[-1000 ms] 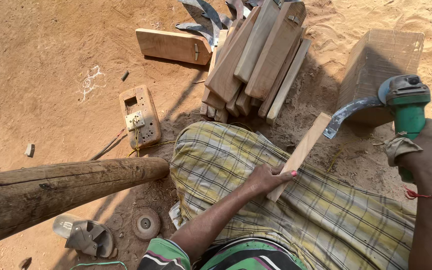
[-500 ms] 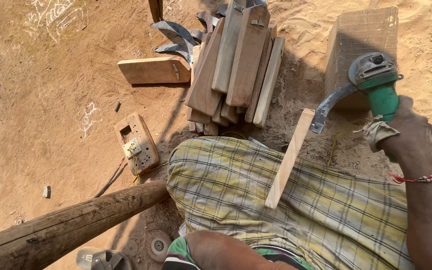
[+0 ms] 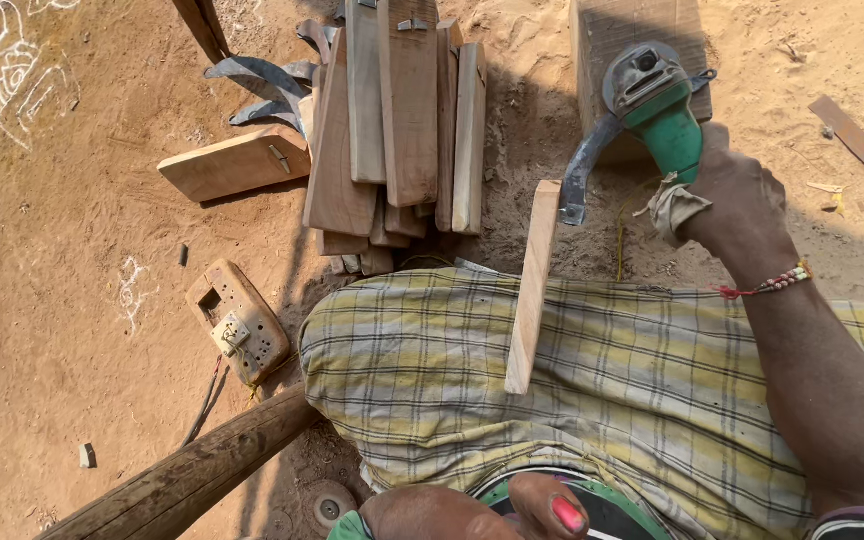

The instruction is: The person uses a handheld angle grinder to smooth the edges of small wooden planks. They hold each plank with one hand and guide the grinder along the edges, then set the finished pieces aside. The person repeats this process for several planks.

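Note:
My right hand grips a green angle grinder with a curved metal guard, held above the sandy ground beside my knee. A pale wooden slat lies loose across my lap on the yellow plaid cloth, its far end close to the grinder's guard. Only part of my left hand shows at the bottom edge, drawn in against my body, with one red-painted nail visible. It is not touching the slat.
A stack of wooden boards lies ahead, with curved metal blades and a single board to its left. A wooden block sits behind the grinder. A switch box, a log and a round disc are at left.
My left hand has let go of the slat and pulled back to my body; the slat now rests on my lap. The right hand still holds the grinder.

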Demonstrator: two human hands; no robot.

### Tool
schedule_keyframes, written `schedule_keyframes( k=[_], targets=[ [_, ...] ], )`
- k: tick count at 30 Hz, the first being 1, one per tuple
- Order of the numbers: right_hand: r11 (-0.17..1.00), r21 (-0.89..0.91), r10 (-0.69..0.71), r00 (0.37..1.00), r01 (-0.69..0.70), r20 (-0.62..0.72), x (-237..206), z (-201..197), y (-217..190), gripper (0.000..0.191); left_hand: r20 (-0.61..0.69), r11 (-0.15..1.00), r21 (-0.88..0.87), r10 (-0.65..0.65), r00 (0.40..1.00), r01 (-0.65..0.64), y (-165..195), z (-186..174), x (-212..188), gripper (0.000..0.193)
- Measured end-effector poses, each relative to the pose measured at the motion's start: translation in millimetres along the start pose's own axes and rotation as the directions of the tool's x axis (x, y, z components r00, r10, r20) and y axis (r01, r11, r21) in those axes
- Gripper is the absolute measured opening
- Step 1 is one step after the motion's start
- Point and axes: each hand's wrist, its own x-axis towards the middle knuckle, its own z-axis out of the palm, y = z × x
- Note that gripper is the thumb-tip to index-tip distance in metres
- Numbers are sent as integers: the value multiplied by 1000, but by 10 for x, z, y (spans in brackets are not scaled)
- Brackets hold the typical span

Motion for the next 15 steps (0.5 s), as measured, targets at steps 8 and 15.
schedule_keyframes(
  k=[8,15],
  targets=[
    [999,29,45,997,-43,-60,39,-248,94,59,-137,907,194,-352,926,374,-161,-113,-466,60],
    [992,-53,-121,989,117,-81,-32,80,-81,56,-308,-306,274,-926,-218,912,-1646,-1363,-1749,118]
  ],
)
